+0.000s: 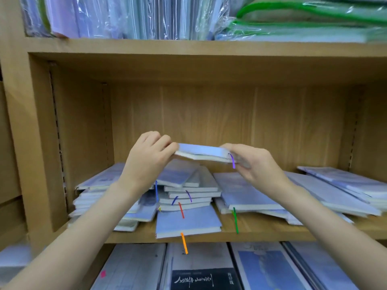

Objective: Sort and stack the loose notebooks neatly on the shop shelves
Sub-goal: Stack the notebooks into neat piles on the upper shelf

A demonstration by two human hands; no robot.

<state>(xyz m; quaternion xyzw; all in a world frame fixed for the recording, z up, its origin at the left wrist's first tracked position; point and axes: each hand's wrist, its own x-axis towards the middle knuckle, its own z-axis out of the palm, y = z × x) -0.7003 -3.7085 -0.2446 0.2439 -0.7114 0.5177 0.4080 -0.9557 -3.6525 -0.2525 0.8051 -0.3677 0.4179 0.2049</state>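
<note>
Setting: wooden shop shelving is filling the view, with the middle shelf [261,232] sitting at chest height under a plain wood back panel.
Grip, left: the left hand [146,158] is pinching the left end of a pale blue notebook [202,151], fingers curling over the top and thumb below.
Grip, right: the right hand [254,164] is grasping the right end of the same notebook, fingers wrapping around the edge.
Notebook position: it is hanging in the air above the middle pile [188,191], clear of it and in front of the back panel.
Notebook direction: its long axis is running left to right, cover facing up and tilting slightly down to the right; a purple ribbon [232,161] is dangling from the right end.
Piles: the middle pile is lying askew, with blue, purple and red ribbons showing; the bottom book is jutting over the shelf's front edge with an orange ribbon [184,243] hanging down.
Left pile [94,197]: it is leaning against the left side wall.
Right pile [314,195]: books are sprawling flat, with a green ribbon [235,219] trailing over the edge.
Open room: a tall clear gap is standing above the piles up to the shelf overhead.
Upper shelf: plastic-wrapped packs [136,15] are standing upright, with green-edged folders [314,19] lying flat beside them.
Lower shelf: larger books [201,266] are lying side by side.
</note>
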